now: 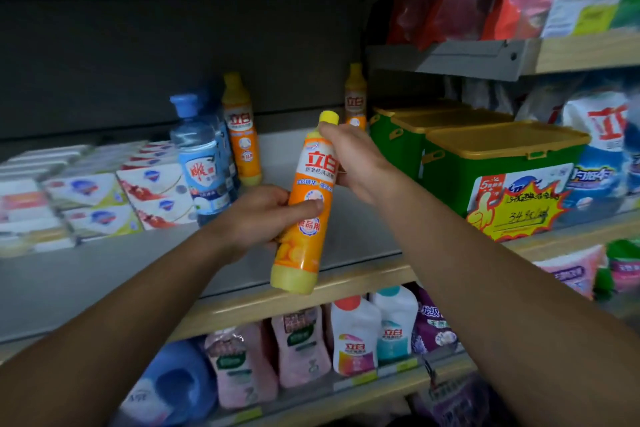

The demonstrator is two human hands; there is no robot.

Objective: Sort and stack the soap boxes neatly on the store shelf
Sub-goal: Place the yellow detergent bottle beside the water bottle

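Note:
Both hands hold an orange and yellow dish-soap bottle (309, 208), tilted slightly, in front of the grey shelf (104, 274). My left hand (263, 215) grips its lower middle, thumb across the label. My right hand (349, 156) grips the neck just under the yellow cap. Stacked soap boxes (152, 191) in white, red and yellow-green fill the shelf's left side in rows, with paler boxes (24, 215) further left.
A blue bottle (201, 163) and two more orange bottles (242, 135) (355, 100) stand at the back. Green tubs with yellow lids (485, 163) sit to the right, detergent bags beyond. Pink and white bottles (353, 336) line the lower shelf.

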